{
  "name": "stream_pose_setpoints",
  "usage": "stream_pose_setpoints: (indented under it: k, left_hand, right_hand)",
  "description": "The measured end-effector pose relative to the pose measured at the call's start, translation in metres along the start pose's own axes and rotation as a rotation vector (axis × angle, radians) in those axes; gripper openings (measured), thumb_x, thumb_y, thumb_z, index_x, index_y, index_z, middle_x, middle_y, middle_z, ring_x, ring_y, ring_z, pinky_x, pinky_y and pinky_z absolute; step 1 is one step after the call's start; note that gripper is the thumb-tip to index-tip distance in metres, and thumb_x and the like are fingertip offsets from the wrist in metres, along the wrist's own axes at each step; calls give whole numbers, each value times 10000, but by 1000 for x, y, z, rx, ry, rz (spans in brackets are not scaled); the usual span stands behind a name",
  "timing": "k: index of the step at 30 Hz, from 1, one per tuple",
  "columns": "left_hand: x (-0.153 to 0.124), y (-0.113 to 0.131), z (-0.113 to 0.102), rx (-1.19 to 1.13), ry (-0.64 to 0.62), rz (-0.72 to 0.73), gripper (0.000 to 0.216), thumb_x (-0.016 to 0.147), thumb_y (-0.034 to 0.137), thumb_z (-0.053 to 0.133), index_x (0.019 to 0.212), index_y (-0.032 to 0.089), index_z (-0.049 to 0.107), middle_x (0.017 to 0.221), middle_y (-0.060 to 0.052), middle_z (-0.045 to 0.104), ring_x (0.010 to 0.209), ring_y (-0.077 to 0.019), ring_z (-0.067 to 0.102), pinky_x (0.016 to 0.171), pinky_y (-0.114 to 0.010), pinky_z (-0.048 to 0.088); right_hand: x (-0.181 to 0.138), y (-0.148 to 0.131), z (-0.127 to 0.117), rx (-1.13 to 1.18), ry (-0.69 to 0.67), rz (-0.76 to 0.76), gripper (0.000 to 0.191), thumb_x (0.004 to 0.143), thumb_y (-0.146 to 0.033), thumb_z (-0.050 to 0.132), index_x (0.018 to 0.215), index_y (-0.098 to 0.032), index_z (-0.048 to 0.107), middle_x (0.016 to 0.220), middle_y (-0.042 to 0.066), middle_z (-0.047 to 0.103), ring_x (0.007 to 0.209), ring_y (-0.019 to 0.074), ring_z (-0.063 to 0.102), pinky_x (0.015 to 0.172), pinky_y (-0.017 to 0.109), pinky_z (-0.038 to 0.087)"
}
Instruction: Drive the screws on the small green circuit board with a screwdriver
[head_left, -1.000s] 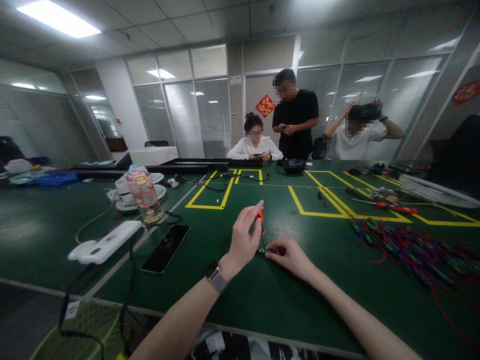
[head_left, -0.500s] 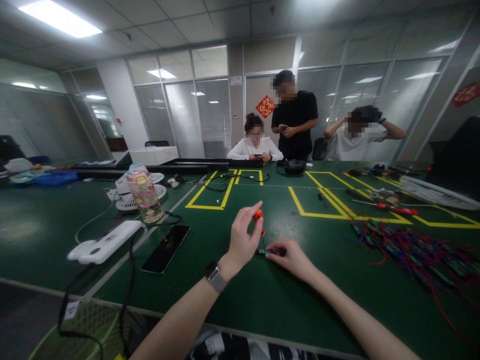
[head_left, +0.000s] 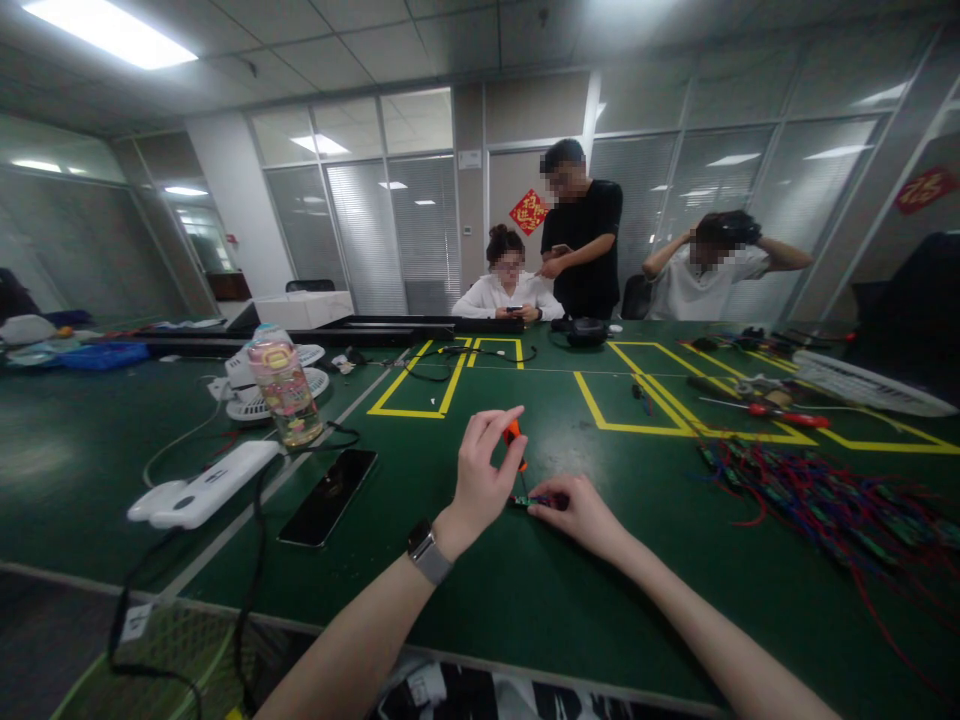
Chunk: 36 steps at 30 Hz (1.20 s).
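Between the thumb and fingers of my left hand (head_left: 484,462) is the orange handle of a screwdriver (head_left: 513,434), held upright. Its thin shaft points down to a small green circuit board (head_left: 520,501) on the table. My right hand (head_left: 576,512) pinches the board's right end, where dark and coloured wires show. Whether the screwdriver tip touches the board is too small to tell. To the right lies a big heap of similar boards with red and blue wires (head_left: 832,500).
A black phone (head_left: 328,497), a white power bank-like device (head_left: 206,485) and a drink bottle (head_left: 285,390) stand left on the green table (head_left: 465,620). A red screwdriver (head_left: 787,415) and a keyboard (head_left: 874,383) lie right. Three people are across the table.
My hands keep nearly the same pose on the screwdriver and board. Across the table, the standing person's hand has moved out toward the seated person. The view has shifted slightly.
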<state>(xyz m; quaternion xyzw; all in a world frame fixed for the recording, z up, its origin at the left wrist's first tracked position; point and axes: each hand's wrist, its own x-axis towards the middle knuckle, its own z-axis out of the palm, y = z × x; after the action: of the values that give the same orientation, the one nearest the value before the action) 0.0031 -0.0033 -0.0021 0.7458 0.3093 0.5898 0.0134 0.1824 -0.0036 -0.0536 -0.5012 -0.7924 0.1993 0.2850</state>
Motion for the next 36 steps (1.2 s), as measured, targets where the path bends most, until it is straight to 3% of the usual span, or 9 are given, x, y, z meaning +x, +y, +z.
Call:
stream_pose_setpoints:
  k: [11, 15, 20, 25, 31, 33, 36]
  left_hand:
    - [0, 2, 0, -45, -58, 14, 367, 969, 202, 477, 1334, 214, 515, 1075, -76, 626, 992, -190, 587, 869, -345, 497]
    - [0, 2, 0, -9, -5, 25, 297, 928, 258, 574, 1222, 227, 607, 969, -52, 599, 905, -185, 580, 797, -324, 504]
    - [0, 1, 0, -63, -46, 10, 371, 999, 201, 402, 1354, 221, 506, 1104, -87, 616, 1018, -194, 581, 880, -349, 495]
    - [0, -1, 0, 3, 20, 2, 320, 938, 277, 566, 1253, 229, 593, 924, -38, 568, 857, -174, 563, 769, -310, 495]
    - [0, 1, -1, -57, -59, -4, 368, 993, 225, 428, 1352, 211, 510, 1006, -64, 629, 933, -182, 588, 836, -330, 498]
    - [1, 1, -2, -42, -61, -13, 359, 991, 240, 441, 1339, 207, 522, 1000, -65, 640, 924, -186, 592, 828, -334, 503]
    - [1, 1, -2, -34, -57, -16, 352, 992, 246, 439, 1331, 202, 526, 1009, -69, 645, 929, -190, 593, 821, -337, 506]
  right_hand:
    - [-1, -1, 0, -27, 10, -2, 152, 796, -309, 699, 884, -212, 777, 778, 36, 718, 703, 182, 610, 686, 287, 440]
    - [-1, 0, 0, -4, 2, -3, 158, 797, -309, 698, 889, -208, 777, 778, 41, 719, 696, 181, 604, 660, 278, 445]
    - [0, -2, -1, -5, 10, -5, 158, 794, -313, 696, 882, -210, 777, 760, 33, 712, 694, 180, 602, 667, 279, 448]
    - [-1, -1, 0, -3, 3, -10, 160, 800, -312, 690, 889, -210, 776, 762, 31, 710, 694, 178, 599, 660, 276, 446]
    - [-2, -5, -4, -50, -8, -25, 177, 836, -323, 663, 929, -211, 764, 797, 46, 708, 726, 193, 614, 693, 301, 472]
    - [1, -26, -22, -145, 77, -95, 195, 870, -325, 624, 979, -221, 748, 860, 63, 711, 800, 218, 620, 760, 344, 481]
    - [-15, -45, -44, -346, 373, -324, 251, 938, -251, 494, 958, -218, 741, 895, 99, 715, 860, 248, 612, 861, 436, 457]
